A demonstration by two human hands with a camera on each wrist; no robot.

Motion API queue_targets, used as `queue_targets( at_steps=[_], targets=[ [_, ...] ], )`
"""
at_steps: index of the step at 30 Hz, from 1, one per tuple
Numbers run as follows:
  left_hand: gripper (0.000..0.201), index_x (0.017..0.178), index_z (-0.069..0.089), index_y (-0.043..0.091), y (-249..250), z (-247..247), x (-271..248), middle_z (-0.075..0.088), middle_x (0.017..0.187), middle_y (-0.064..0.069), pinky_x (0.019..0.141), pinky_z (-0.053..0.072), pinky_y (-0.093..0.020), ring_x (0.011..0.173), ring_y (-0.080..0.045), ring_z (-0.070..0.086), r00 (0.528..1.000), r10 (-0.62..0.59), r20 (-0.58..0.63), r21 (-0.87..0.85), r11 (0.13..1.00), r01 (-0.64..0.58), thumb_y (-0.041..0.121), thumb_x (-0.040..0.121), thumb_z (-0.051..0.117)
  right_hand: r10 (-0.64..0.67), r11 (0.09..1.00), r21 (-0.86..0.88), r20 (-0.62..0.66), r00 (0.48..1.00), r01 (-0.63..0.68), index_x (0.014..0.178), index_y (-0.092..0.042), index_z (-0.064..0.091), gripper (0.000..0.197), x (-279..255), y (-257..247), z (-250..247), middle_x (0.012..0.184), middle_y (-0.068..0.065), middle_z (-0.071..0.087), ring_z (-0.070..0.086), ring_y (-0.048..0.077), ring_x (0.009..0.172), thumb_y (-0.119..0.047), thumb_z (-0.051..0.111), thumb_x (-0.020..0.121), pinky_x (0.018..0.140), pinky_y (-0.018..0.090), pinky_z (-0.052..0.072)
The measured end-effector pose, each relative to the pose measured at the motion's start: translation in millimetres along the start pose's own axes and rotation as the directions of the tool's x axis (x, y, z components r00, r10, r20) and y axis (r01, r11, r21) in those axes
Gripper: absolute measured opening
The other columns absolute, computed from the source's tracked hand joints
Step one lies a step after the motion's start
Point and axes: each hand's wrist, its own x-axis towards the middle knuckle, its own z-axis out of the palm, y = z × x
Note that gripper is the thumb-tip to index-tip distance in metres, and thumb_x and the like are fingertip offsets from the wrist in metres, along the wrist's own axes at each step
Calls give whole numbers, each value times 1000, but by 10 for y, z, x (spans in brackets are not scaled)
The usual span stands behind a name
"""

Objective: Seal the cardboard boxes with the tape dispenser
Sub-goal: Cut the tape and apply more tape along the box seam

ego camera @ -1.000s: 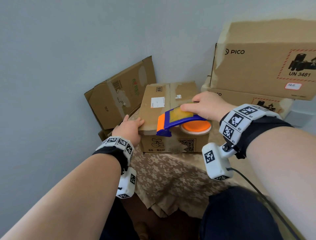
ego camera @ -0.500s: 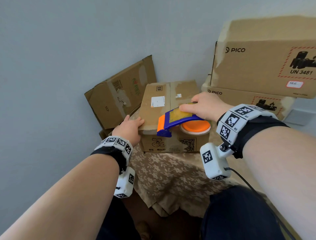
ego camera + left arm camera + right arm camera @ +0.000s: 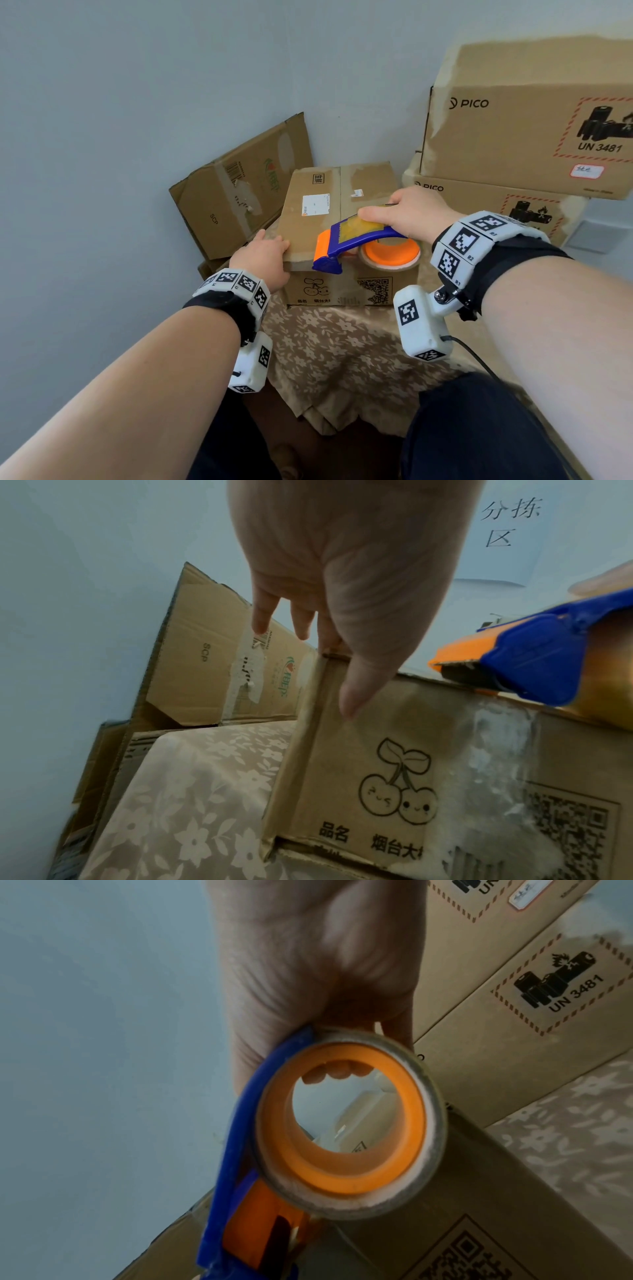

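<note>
**Tape dispenser at near edge of cherry-print box**

Right hand (image 3: 409,214) grips the blue-and-orange tape dispenser (image 3: 359,243), fingers curled through the roll's core, thumb laid flat along its top. Dispenser's nose sits on the cardboard box (image 3: 329,205) at the near top edge, about 6 o'clock on the lid, roll overhanging the front face. Left hand (image 3: 262,253) braces the box's near-left corner, 8 o'clock from the dispenser: fingers straight, thumb down the front face. Box stands on the desk (image 3: 342,346) with floral cloth. Flattened carton (image 3: 239,192) leans at 10 o'clock; two PICO boxes (image 3: 513,137) stacked at 2 o'clock.
</note>
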Motion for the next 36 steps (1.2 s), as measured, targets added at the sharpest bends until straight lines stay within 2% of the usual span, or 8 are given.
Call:
queue_targets(
  at_steps=[5, 8, 11, 15, 24, 28, 32, 36],
  targets=[
    [52, 121, 49, 15, 158, -11, 37, 50, 123, -4, 106, 33, -46, 122, -22, 43, 999, 26, -30, 42, 999, -24, 49, 83, 58, 119, 896, 401, 197, 973, -191, 82, -10, 64, 51, -12, 65, 27, 79, 11, 69, 63, 24, 73, -61, 66, 76, 83, 37, 52],
    [74, 136, 32, 15, 209, 67, 29, 38, 136, -2, 111, 22, -51, 132, -21, 34, 999, 52, -11, -20, 998, -52, 54, 80, 62, 166, 796, 530, 273, 947, -292, 87, -12, 67, 47, -26, 85, 24, 87, 12, 74, 68, 25, 75, -55, 75, 72, 86, 39, 54],
    [93, 147, 13, 13, 224, 93, -1, 16, 154, -2, 113, 16, -54, 143, -21, 16, 998, 56, 14, -60, 997, -55, 55, 80, 63, 177, 787, 535, 283, 943, -308, 88, -12, 68, 49, -17, 84, 22, 85, 12, 74, 67, 25, 73, -57, 76, 69, 84, 39, 55],
    [105, 151, -4, 15, 175, 77, 23, -6, 160, 1, 114, 7, -57, 147, -19, 2, 996, 40, 78, -51, 998, -36, 59, 81, 61, 209, 775, 549, 243, 947, -312, 83, -13, 67, 48, -14, 52, 43, 75, 9, 72, 67, 25, 68, -59, 75, 69, 81, 39, 56],
    [102, 153, 0, 21, -39, 38, 68, -3, 160, 1, 112, 4, -60, 147, -20, 2, 993, 70, 96, -57, 996, -65, 60, 80, 60, 189, 795, 529, 246, 951, -295, 78, -14, 62, 49, -36, -229, 172, 92, 12, 74, 71, 29, 90, -62, 65, 77, 88, 43, 55],
    [103, 153, 1, 23, -51, 20, 58, -4, 160, -3, 115, 10, -53, 147, -25, 2, 982, 145, 121, -67, 988, -137, 59, 79, 63, 196, 797, 520, 258, 946, -307, 81, -15, 61, 46, -43, -290, 190, 76, 7, 70, 68, 24, 77, -60, 64, 79, 66, 31, 56],
    [108, 153, -1, 24, -72, 44, 79, -5, 160, -2, 116, 11, -49, 147, -26, 2, 982, 142, 126, -61, 989, -135, 62, 76, 65, 206, 832, 499, 125, 971, -241, 87, -10, 67, 57, -6, -274, 252, 84, 7, 73, 69, 25, 83, -64, 70, 71, 86, 39, 55],
    [102, 153, 5, 29, -79, 30, 79, -7, 160, -2, 116, 11, -47, 147, -26, 1, 979, 147, 144, -58, 988, -140, 62, 76, 65, 133, 901, 409, 58, 989, -145, 67, -12, 56, 57, 4, -250, 236, 70, 4, 61, 61, 25, 72, -67, 69, 69, 72, 34, 49]
  ],
)
